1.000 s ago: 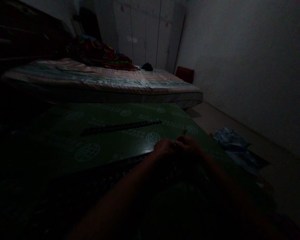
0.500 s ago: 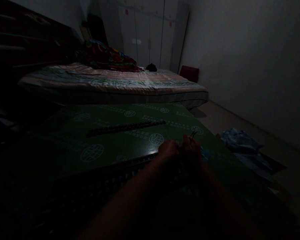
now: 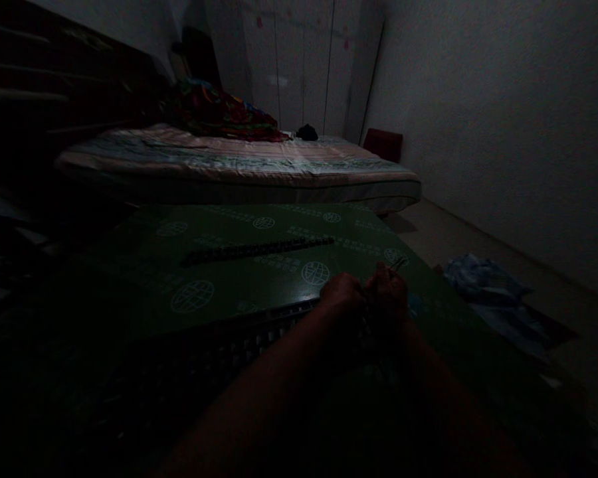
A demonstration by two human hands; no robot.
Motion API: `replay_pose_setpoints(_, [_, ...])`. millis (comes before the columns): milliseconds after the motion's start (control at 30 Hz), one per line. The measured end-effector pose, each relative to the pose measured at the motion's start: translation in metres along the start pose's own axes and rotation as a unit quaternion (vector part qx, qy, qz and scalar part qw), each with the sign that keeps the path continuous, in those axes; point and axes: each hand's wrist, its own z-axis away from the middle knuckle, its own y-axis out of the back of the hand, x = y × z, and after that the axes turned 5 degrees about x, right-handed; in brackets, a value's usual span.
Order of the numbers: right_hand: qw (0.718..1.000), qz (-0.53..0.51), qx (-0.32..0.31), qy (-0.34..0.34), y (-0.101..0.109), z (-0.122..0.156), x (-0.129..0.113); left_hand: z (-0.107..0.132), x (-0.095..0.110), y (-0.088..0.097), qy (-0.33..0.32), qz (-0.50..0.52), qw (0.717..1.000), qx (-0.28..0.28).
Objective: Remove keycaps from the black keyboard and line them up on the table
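Note:
Both my hands meet over the right end of a dark keyboard (image 3: 249, 338) that lies slantwise on a green table. My left hand (image 3: 343, 292) is closed, its fingertips turned down and hidden from view; what it holds, if anything, does not show. Close beside it, my right hand (image 3: 387, 292) is closed around a thin two-pronged tool (image 3: 397, 263), whose slender ends stick out past the fingers. Beyond the keyboard, small dark keycaps (image 3: 259, 249) lie lined up in a long row. Deep shadow hides much of the keyboard's near side.
The green table (image 3: 259, 292) bears white globe prints. A small blue item (image 3: 414, 304) lies right of my right hand. Behind the table stands a bed (image 3: 279, 159) with a red patterned blanket (image 3: 224, 113). Pale blue cloth (image 3: 483, 279) lies to the right, beside the table.
The view has shifted slightly, so the scene sits a little further right. My hands stay together at the keyboard's right end; the tool's prongs now point more to the right.

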Motion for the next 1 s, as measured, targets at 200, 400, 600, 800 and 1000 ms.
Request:
replay_pose_setpoints(200, [0.987, -0.089, 0.134, -0.033, 0.002, 0.005, -0.021, -0.009, -0.007, 0.003, -0.001, 0.094, 0.996, 0.000])
replay_pose_setpoints(400, [0.987, -0.109, 0.119, 0.002, 0.000, 0.011, -0.030, -0.004, -0.014, 0.015, 0.021, 0.202, 0.979, -0.002])
replay_pose_setpoints(600, [0.989, -0.096, 0.104, 0.033, 0.001, 0.016, -0.037, 0.012, -0.018, 0.031, 0.039, 0.289, 0.954, -0.063])
replay_pose_setpoints(800, [0.992, -0.070, 0.094, 0.051, 0.005, 0.024, -0.054, 0.020, -0.031, 0.036, 0.066, 0.435, 0.886, -0.146])
replay_pose_setpoints(1000, [0.990, -0.077, 0.093, 0.079, 0.002, 0.031, -0.067, 0.033, -0.045, 0.039, 0.036, 0.539, 0.824, -0.170])
